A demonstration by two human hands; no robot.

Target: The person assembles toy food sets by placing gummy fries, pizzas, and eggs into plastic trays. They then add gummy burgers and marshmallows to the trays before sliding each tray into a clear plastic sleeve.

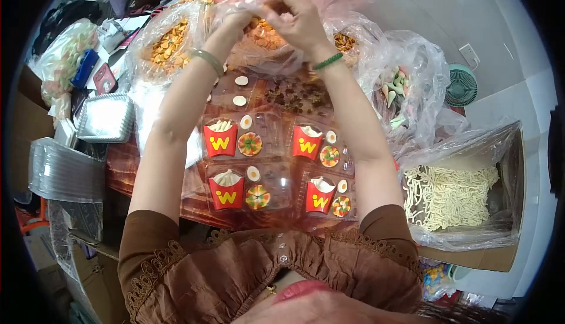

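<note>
Both my hands are raised at the mouth of a clear plastic bag [265, 59] that holds small orange pieces. My left hand [240, 22] is closed on the bag's gathered film, its fingertips partly hidden. Beside it, my right hand [292, 17] has its fingers curled, pinching the film. Below lie clear plastic trays with toy red fries boxes [220, 140], egg-half pieces [253, 174] and round pizza-like pieces [257, 197]. Two pale oval pieces [240, 100] and scattered dark small pieces [297, 94] are on the table between the trays and the bag.
Another bag of orange-yellow pieces [169, 44] is at the left, near stacked clear containers [106, 118]. At the right are a bag of cone-like pieces [395, 88], a green fan [461, 85] and a cardboard box [494, 259] with cream noodle-like strips.
</note>
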